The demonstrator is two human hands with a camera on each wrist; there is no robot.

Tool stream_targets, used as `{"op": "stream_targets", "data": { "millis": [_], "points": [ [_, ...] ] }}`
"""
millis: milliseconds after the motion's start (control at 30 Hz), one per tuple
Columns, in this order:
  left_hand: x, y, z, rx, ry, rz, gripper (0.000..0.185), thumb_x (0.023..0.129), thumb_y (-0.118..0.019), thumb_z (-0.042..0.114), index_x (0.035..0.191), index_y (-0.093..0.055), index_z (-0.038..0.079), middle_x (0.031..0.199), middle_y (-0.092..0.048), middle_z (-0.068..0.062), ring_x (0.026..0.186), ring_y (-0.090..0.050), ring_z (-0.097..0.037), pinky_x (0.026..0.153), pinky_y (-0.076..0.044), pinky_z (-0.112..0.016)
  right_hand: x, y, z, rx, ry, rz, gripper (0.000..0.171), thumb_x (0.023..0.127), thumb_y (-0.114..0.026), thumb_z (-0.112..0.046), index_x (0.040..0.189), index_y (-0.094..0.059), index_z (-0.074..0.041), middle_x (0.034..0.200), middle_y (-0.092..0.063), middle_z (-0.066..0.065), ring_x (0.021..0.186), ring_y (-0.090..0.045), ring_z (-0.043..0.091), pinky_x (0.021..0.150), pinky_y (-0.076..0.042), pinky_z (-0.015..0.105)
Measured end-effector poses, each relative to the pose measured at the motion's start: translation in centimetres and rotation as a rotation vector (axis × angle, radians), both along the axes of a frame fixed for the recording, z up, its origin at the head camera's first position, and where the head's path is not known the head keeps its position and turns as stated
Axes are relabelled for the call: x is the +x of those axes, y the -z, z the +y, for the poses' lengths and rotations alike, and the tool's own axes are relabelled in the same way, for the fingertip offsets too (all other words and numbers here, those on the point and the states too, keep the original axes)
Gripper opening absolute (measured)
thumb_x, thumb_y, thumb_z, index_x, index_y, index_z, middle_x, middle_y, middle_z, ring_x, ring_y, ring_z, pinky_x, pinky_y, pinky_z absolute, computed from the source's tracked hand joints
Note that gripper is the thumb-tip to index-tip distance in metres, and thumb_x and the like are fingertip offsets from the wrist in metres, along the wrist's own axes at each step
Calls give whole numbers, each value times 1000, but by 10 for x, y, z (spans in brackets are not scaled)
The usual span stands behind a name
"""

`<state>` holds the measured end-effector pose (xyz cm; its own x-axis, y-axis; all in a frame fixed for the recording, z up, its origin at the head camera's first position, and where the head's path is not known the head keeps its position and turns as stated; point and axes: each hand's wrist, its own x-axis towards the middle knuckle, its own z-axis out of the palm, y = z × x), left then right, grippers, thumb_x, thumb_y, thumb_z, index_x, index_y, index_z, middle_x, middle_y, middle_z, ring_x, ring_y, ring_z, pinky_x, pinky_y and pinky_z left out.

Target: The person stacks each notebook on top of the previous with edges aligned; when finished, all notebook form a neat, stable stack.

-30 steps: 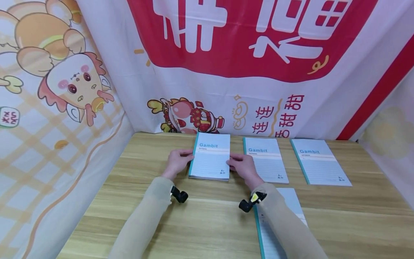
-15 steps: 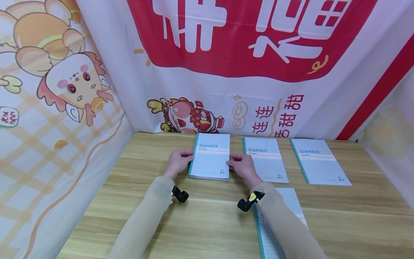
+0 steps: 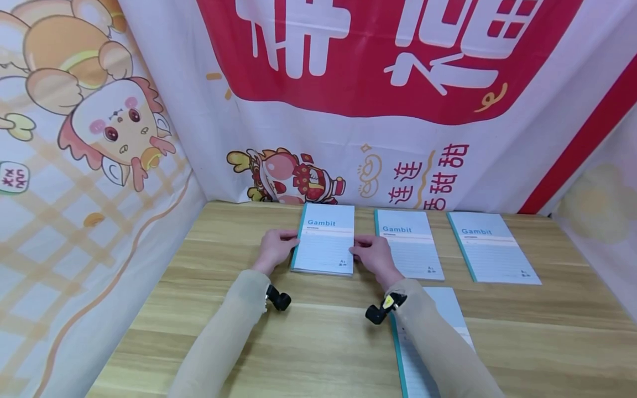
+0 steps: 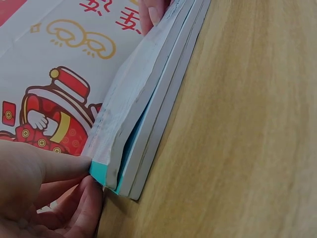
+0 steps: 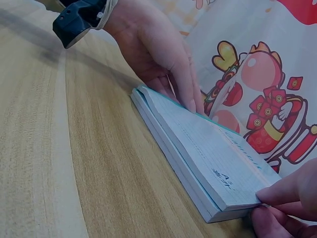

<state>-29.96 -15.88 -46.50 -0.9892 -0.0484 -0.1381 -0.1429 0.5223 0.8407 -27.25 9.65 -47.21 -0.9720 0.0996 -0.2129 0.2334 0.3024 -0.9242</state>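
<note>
A small stack of light blue "Gambit" notebooks [image 3: 323,249] with teal spines lies flat near the back of the table. My left hand [image 3: 273,250] holds it at the spine side, thumb at the cover's edge and fingers curled against the side in the left wrist view. On the opposite side, my right hand [image 3: 375,257] pinches the top notebook [image 5: 208,148] between thumb and fingers. A narrow gap shows between the top notebook and the ones beneath it [image 4: 143,163]. The undersides of the fingers are partly hidden.
Two more Gambit notebooks, a middle one [image 3: 410,251] and a far right one [image 3: 495,249], lie along the back. Another notebook [image 3: 450,309] lies nearer, partly under my right forearm. A printed curtain [image 3: 318,138] hangs at the wooden table's [image 3: 308,342] back edge.
Hardly anything differs. Both hands stay at the sides of the stack, and the whole view has shifted very slightly.
</note>
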Motion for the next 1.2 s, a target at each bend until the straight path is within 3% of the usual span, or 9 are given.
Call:
{"op": "stream_targets", "data": {
  "millis": [1200],
  "points": [
    [-1,6,-3,-20,30,23,26,99,-68,13,124,-73,6,124,-70,-11,123,-59,-29,106,-46,-46,3,-6,-2,81,-26,6,36,93,-73,-6,129,-67,-4,114,-68,10,102,-66,24,86,-56,35]
  ]
}}
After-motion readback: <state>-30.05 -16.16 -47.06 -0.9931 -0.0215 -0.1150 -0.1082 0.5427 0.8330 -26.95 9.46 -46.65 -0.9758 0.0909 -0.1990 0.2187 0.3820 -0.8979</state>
